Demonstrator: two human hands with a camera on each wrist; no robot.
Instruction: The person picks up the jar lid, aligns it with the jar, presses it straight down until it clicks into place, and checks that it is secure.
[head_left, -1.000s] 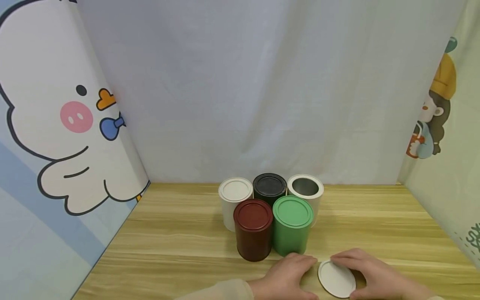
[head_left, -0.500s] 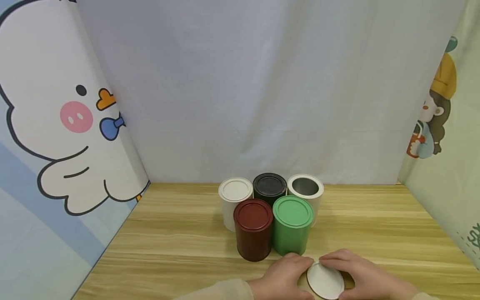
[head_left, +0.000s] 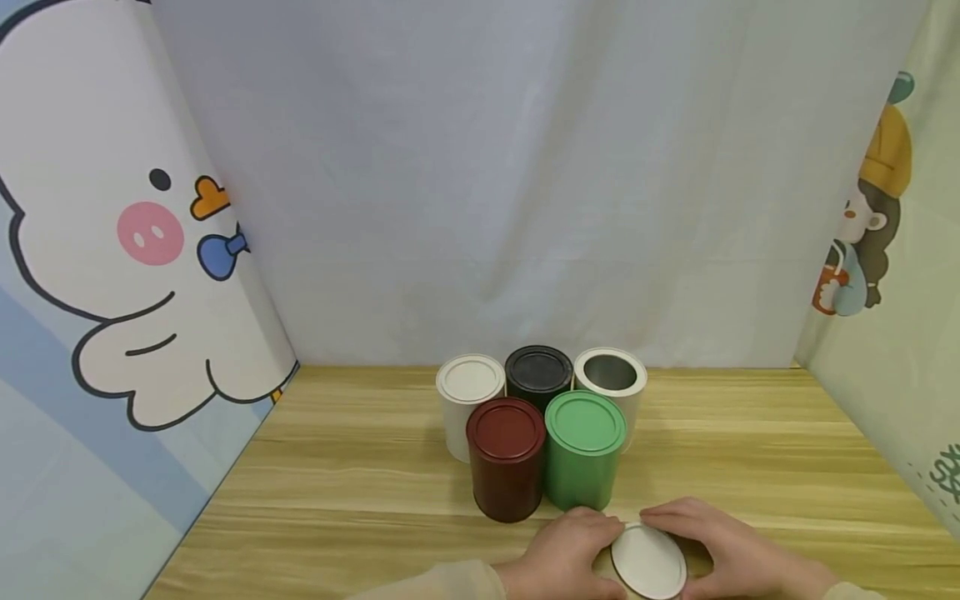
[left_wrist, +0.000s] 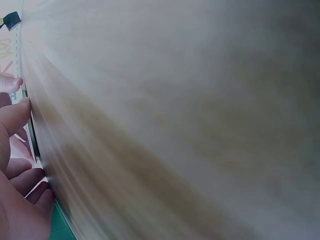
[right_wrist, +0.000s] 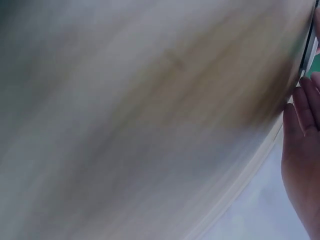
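A round white lid (head_left: 649, 562) lies at the front of the table, between my two hands. My right hand (head_left: 731, 550) holds it by the edge, fingers at the far rim and thumb at the near right. On the other side, my left hand (head_left: 568, 552) has its fingertips and thumb around the lid's left edge. The left wrist view shows the left thumb and fingers (left_wrist: 31, 181) at either end of the lid's thin edge (left_wrist: 33, 134). In the right wrist view, the right hand (right_wrist: 302, 145) lies low at the table, its thumb hidden.
Behind the hands stand a dark red can (head_left: 507, 467), a green can (head_left: 582, 458), a white can (head_left: 467, 417) and a black can (head_left: 540, 375), all lidded. A white can without a lid (head_left: 628, 400) stands at the back right. Printed curtains border the wooden table (head_left: 337, 500).
The right hand has slid the lid left toward the left hand, and both have since stayed nearly still. My left hand has shifted only slightly. The cans have not moved.
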